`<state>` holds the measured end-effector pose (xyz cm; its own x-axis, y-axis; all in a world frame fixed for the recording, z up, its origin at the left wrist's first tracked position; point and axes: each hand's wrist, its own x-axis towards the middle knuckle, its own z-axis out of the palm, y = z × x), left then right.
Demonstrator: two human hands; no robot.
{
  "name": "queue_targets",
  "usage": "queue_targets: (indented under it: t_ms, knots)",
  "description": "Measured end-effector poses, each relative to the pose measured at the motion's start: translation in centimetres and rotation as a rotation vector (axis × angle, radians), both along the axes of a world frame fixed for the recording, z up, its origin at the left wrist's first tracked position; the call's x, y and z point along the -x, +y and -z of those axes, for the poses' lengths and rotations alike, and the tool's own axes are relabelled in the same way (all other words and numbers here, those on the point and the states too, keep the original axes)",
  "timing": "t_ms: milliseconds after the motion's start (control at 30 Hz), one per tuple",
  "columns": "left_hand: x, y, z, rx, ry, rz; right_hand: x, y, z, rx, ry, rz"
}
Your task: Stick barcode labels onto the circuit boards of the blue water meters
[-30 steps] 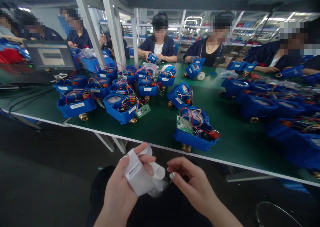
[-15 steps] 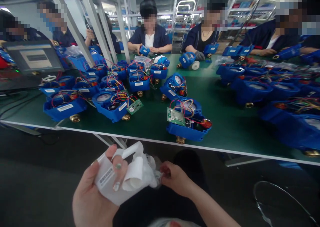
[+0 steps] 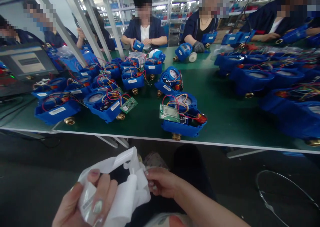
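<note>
Below the table edge, my left hand (image 3: 91,200) grips a curling strip of white label backing paper (image 3: 123,200), with a barcode label (image 3: 88,201) showing between its fingers. My right hand (image 3: 162,183) pinches the crumpled far end of the same strip; its fingertips are partly hidden behind the paper. Closest on the table is a blue water meter (image 3: 183,128) with its top open. A green circuit board (image 3: 169,113) on coloured wires leans on its front, and a brass fitting (image 3: 176,137) sticks out towards me.
Several more open blue meters (image 3: 57,111) stand at left and right on the green table (image 3: 215,120). A laptop (image 3: 27,62) sits at the far left, near slanted metal posts. Co-workers (image 3: 145,28) sit opposite. A thin cable loop (image 3: 268,205) lies lower right.
My left hand has moved left and down, and the bunched strip has spread into a wider loop between my hands. The right hand has shifted slightly left, still pinching. The view has tilted slightly.
</note>
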<state>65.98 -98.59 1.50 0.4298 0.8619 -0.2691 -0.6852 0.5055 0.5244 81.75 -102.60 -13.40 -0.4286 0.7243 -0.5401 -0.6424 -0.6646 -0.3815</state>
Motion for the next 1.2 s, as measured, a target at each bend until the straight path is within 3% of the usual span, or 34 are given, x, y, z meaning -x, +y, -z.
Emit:
queue_targets:
  t_ms: [100, 267, 333, 467, 533, 600, 767, 933, 1067, 1200]
  knots:
    - [0.0, 0.0, -0.2, -0.023, -0.080, 0.029, -0.5, 0.0, -1.2, -0.031, -0.004, 0.109]
    - [0.1, 0.6, 0.0, -0.045, -0.050, 0.043, -1.4, -0.3, -3.1, -0.123, -0.082, 0.211]
    - [0.1, 0.9, 0.3, -0.068, -0.026, 0.057, -1.7, -0.4, -3.9, -0.187, -0.232, 0.280]
    - [-0.6, 0.9, 0.9, -0.150, 0.094, 0.038, -2.1, -1.1, -6.5, -0.545, -0.843, 0.455]
    - [-1.1, 0.7, 1.2, -0.204, 0.180, 0.022, -2.2, -1.8, -8.2, -0.760, -0.850, 0.382]
    - [-1.7, 0.3, 1.4, -0.264, 0.269, 0.020, -2.0, -2.3, -9.6, -0.841, -0.756, 0.299]
    - [-2.4, -0.7, 1.8, -0.407, 0.411, 0.103, -1.7, -2.8, -10.3, -0.698, -0.826, 0.280]
    - [-2.3, -1.4, 2.9, -0.468, 0.445, 0.184, -1.7, -2.5, -9.3, -0.577, -0.555, 0.303]
    - [-2.1, -2.2, 3.7, -0.507, 0.401, 0.330, -2.0, -2.3, -8.6, -0.460, -0.355, 0.436]
    - [-2.0, -2.7, 4.0, -0.493, 0.428, 0.384, -2.7, -2.2, -8.7, -0.413, -0.425, 0.565]
